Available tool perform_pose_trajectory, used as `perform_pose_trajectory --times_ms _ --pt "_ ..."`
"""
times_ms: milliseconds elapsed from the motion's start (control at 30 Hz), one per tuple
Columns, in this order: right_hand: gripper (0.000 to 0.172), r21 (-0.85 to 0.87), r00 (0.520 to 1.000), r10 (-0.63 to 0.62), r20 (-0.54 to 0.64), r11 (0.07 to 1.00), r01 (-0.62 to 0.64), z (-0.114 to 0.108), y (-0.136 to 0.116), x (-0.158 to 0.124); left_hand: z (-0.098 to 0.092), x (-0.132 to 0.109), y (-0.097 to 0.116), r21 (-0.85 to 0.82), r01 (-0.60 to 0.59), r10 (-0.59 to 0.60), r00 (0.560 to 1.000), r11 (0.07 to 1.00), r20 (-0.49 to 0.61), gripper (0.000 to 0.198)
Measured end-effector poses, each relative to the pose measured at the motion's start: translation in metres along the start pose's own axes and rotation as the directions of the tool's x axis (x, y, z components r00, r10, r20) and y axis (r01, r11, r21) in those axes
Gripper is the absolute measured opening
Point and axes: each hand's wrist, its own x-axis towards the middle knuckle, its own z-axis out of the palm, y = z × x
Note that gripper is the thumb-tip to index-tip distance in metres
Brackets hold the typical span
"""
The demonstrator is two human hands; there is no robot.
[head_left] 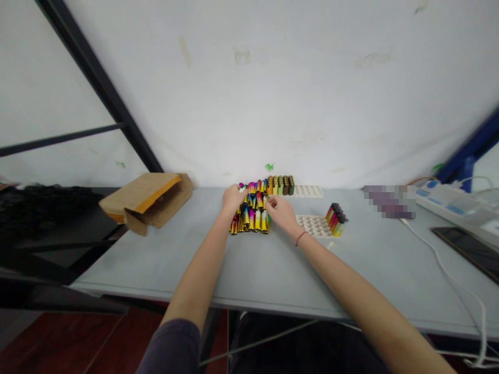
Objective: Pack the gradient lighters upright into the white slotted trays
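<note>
The person has both bare hands at a heap of small, shiny, metallic-looking tubes in gold, pink, blue and red [253,209], which lies near the back of the grey worktop [187,254], in front of the white wall. The left hand [231,199] is at the left side of this heap, its fingers bent over the upper tubes. The right hand [284,212] is at the right side, with the fingers curled and their tips close to the thumb. At this size I cannot tell whether either hand has a tube gripped, or only touches it.

I judge that the step in hand is sorting or straightening the tubes, because many of them lie side by side in rough rows. The next move seems to call for a light pinch on one tube, so that its neighbours do not roll.

Just beside the heap, at the right and behind, a block of upright orange, green and dark pieces with gold tops [280,185] stands against a white tray with round holes [307,191]. Nearer, a second white holed tray [313,226] has a group of upright, colourful lighters with black tops [336,220] at its right end.
</note>
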Motion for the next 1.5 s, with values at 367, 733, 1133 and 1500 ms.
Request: perform_pose_trajectory --times_ms 367,733,1133,1500 --pt "0.031 -0.126 0.994 -0.03 0.107 0.991 0.043 0.009 -0.005 -0.015 0.002 0.001 0.007 0.098 -0.049 0.042 0.996 0.994 0.073 0.034" --pt "0.028 -0.095 0.994 -0.026 0.107 0.995 0.036 0.006 -0.006 -0.016 0.011 0.013 -0.005 0.084 -0.057 0.056 0.998 0.995 0.015 0.031" --pt "0.023 -0.088 0.993 -0.033 0.114 0.995 0.043 0.007 -0.003 -0.015 0.017 0.044 -0.01 0.13 -0.153 0.159 0.987 0.98 -0.034 0.037" --pt "0.01 0.059 0.966 -0.239 0.101 0.971 0.234 -0.057 -0.017 -0.047 0.016 0.051 -0.032 0.164 -0.338 0.314 0.937 0.927 0.154 0.039"
